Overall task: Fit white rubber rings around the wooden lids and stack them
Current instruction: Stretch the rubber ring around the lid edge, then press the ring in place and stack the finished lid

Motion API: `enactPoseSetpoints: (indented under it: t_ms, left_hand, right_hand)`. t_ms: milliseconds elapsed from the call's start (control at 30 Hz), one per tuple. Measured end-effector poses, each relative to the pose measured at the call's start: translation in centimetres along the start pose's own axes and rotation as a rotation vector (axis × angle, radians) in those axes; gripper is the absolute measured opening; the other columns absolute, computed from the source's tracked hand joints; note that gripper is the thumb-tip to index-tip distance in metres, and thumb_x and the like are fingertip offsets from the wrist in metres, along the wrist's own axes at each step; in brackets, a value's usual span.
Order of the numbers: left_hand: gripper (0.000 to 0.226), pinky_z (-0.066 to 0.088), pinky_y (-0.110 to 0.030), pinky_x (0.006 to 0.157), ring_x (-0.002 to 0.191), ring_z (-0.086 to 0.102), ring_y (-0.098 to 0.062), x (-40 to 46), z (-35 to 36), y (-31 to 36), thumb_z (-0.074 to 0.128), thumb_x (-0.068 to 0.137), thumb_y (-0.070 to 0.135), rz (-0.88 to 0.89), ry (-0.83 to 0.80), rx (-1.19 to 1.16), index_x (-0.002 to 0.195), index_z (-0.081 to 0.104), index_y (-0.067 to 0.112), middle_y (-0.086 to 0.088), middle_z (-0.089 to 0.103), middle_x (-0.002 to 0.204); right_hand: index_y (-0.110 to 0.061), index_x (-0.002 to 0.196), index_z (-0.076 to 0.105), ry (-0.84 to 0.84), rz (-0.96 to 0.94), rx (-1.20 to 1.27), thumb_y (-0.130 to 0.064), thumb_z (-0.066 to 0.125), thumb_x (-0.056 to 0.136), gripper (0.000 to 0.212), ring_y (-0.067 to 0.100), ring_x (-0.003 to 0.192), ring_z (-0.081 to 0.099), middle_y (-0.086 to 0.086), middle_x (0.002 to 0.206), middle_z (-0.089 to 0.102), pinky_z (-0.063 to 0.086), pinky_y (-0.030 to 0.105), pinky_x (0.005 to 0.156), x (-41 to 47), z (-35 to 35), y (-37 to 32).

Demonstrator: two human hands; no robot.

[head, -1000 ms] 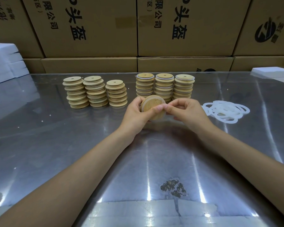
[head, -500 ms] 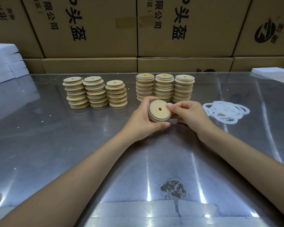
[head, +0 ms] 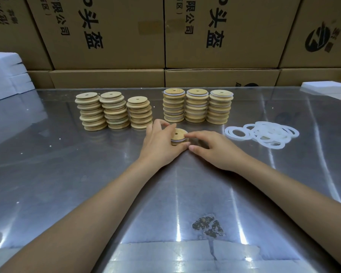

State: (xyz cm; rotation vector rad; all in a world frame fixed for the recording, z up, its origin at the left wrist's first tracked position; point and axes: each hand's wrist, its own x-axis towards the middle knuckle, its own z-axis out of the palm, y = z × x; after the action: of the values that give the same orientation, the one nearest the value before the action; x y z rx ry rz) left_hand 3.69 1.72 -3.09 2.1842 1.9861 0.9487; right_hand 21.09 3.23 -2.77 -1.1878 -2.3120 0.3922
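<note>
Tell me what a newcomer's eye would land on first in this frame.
Two hands, left hand and right hand, meet mid-table around one ringed lid lying flat on the steel table. Behind them stand six lid stacks: three bare stacks to the left, three ringed stacks to the right. A loose pile of white rings lies at right, with a wall of printed cartons behind.

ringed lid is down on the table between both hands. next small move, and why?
Probably let go and send the right hand to the loose rings, the left hand to a bare lid stack. The lid lies flat on the table with its white ring fitted, and bare lids remain.
</note>
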Motion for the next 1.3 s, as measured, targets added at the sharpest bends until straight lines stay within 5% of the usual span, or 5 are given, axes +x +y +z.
enactPoseSetpoints:
  t_ms: [200,533,1067,1167,1300]
  left_hand:
    - [0.035,0.042,-0.03,0.071,0.105,0.053,-0.017,-0.1,-1.4,0.2,0.062,0.084,0.048,0.124,0.085,0.16,0.108,0.069,0.023,0.004,0.062,0.109]
    - [0.055,0.022,-0.041,0.113,0.141,0.026,-0.022,0.3,0.1,-0.3,0.044,0.094,0.048,0.068,-0.108,0.192,0.141,0.039,0.02,-0.005,0.035,0.15]
    - [0.055,0.028,-0.032,0.103,0.127,0.034,-0.021,1.1,0.4,-0.5,0.047,0.092,0.048,0.113,-0.043,0.227,0.14,0.04,0.021,-0.001,0.041,0.138]
    - [0.054,0.03,-0.033,0.103,0.126,0.037,-0.021,1.0,0.3,-0.6,0.049,0.09,0.047,0.123,0.033,0.222,0.136,0.044,0.017,-0.002,0.043,0.137]
    - [0.048,0.031,-0.034,0.104,0.124,0.041,-0.023,1.1,0.0,-0.7,0.052,0.09,0.038,0.133,0.2,0.232,0.129,0.049,0.012,-0.006,0.048,0.132]
  right_hand:
    - [-0.03,0.146,0.033,-0.073,0.053,-0.112,-0.042,0.045,0.096,0.053,0.018,0.137,0.029,-0.007,0.146,0.041,0.026,0.035,0.112,0.0,0.3,0.2]
    - [-0.023,0.145,0.035,-0.107,0.081,-0.178,-0.048,0.039,0.097,0.055,0.018,0.138,0.024,-0.005,0.149,0.036,0.025,0.037,0.113,0.3,0.5,0.2]
    - [-0.021,0.136,0.047,-0.057,0.096,-0.191,-0.047,0.045,0.094,0.05,0.018,0.131,0.033,-0.005,0.139,0.048,0.032,0.034,0.107,0.3,0.6,0.4]
    - [-0.019,0.119,0.057,0.054,0.124,-0.228,-0.039,0.051,0.093,0.033,0.022,0.117,0.046,-0.001,0.117,0.06,0.041,0.036,0.094,0.0,-0.1,0.5]
    - [-0.014,0.124,0.052,0.161,0.305,-0.454,-0.033,0.049,0.094,0.036,0.03,0.12,0.044,0.008,0.128,0.055,0.039,0.038,0.09,-0.5,-1.7,1.1]
